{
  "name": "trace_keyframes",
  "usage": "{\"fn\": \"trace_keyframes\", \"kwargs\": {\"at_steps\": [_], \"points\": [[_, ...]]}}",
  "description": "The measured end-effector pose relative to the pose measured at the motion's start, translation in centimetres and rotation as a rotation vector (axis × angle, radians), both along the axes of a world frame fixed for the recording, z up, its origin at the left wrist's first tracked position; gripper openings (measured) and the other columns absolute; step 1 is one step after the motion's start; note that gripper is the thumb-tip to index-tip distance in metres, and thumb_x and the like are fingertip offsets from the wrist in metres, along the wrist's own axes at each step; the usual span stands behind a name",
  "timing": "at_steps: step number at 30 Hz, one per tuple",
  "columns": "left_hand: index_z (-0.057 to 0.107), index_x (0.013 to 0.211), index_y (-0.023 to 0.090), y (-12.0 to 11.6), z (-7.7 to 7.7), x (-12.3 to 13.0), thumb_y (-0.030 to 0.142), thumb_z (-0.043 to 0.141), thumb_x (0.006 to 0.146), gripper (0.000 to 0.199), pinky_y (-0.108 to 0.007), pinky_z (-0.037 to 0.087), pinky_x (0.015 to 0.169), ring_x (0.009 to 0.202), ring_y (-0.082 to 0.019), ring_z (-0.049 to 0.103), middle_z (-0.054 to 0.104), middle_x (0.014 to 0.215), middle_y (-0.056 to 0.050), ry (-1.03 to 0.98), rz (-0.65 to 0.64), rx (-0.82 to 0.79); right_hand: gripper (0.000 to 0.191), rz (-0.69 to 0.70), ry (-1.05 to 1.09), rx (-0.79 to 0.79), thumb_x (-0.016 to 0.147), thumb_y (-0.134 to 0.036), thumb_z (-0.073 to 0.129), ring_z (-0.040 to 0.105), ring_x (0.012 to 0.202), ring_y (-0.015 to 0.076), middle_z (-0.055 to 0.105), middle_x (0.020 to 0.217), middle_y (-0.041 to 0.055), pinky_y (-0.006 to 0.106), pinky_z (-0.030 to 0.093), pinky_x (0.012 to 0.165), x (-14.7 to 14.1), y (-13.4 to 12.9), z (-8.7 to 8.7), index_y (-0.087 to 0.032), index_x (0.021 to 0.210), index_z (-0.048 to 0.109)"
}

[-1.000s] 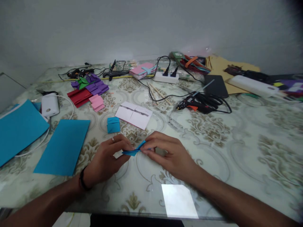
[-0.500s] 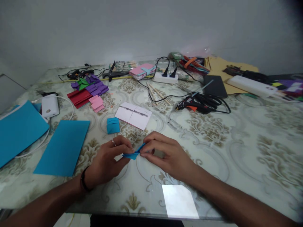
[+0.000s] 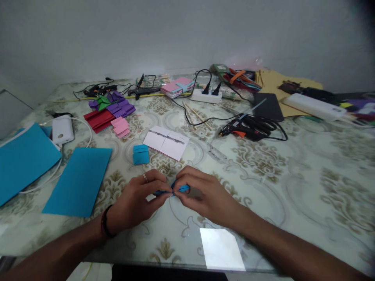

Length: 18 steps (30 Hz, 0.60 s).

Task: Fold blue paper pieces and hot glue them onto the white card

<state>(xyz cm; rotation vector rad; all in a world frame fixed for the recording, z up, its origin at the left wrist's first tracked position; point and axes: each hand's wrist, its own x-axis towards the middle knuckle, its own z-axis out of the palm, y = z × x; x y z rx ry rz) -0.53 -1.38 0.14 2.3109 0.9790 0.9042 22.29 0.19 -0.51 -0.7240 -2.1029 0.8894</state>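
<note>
Between my hands is a small folded piece of blue paper (image 3: 184, 188), mostly covered by my fingers. My left hand (image 3: 140, 197), with a ring and a dark wristband, pinches its left part. My right hand (image 3: 202, 191) pinches it from the right, the thumbs and fingertips of both hands almost touching. Just beyond them lies another small folded blue paper (image 3: 141, 154). A white folded card (image 3: 166, 142) with a dark strip across it rests farther back. To the left, a blue paper sheet (image 3: 77, 181) lies flat on the table.
More blue sheets (image 3: 25, 160) and a white power bank (image 3: 62, 129) with a cable are at left. Red folded paper (image 3: 99, 118), purple folded paper (image 3: 121, 107) and pink paper (image 3: 120, 127) lie behind. A glue gun (image 3: 241, 130) and power strip (image 3: 206, 96) stand farther back.
My fingertips have drawn closer together on the blue paper, my left hand shifting right. More of the paper now shows under my right fingers and less between the hands.
</note>
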Motion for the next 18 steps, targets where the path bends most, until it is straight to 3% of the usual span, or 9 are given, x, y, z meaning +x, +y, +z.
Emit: {"fn": "trace_keyframes", "kwargs": {"at_steps": [7, 18], "points": [[0.067, 0.094, 0.019, -0.06, 0.13, 0.17, 0.011, 0.071, 0.09, 0.01, -0.024, 0.051, 0.078, 0.084, -0.013, 0.067, 0.07, 0.09, 0.001, 0.049, 0.024, -0.127, 0.009, 0.002, -0.004, 0.021, 0.094, -0.011, 0.063, 0.064, 0.087, 0.0149, 0.065, 0.096, 0.0055, 0.024, 0.052, 0.077, -0.22, -0.02, -0.43, -0.019, 0.095, 0.066], [0.067, 0.089, 0.017, -0.2, 0.4, 0.31, 0.009, 0.068, 0.091, 0.009, -0.024, 0.051, 0.076, 0.082, -0.014, 0.065, 0.068, 0.087, -0.001, 0.023, 0.048, -0.056, 0.012, -0.014, -0.022, -0.004, 0.089, -0.009, 0.062, 0.062, 0.083, 0.0144, 0.064, 0.095, 0.0045, 0.024, 0.05, 0.073, -0.11, -0.08, -0.47, -0.019, 0.094, 0.064]]}}
